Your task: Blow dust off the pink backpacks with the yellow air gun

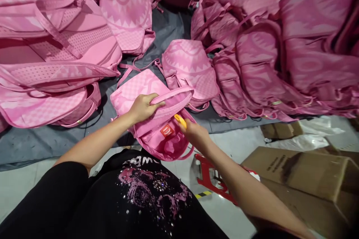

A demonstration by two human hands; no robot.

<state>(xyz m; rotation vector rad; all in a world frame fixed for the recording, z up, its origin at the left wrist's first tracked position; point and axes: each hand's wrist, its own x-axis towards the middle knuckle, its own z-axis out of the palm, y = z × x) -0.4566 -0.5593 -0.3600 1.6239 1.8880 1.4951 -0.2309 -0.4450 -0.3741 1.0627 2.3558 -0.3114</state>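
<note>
A small pink backpack point(137, 87) lies at the table's near edge with its main compartment unzipped towards me. My left hand point(144, 107) grips the raised rim of its opening, thumb over the edge. Inside, a red label point(167, 130) shows on the pink lining. My right hand point(195, 134) is closed round a small yellow tool, apparently thread snips point(180, 120), at the right side of the opening. The fingers of that hand hide most of the tool.
A pink backpack point(190, 69) lies just behind. Larger pink backpacks point(70, 41) are piled on the left, and several more point(258, 59) stand on the right. Grey cloth point(171, 26) covers the table. Below right are a cardboard box point(297, 171) and a red stool point(209, 173).
</note>
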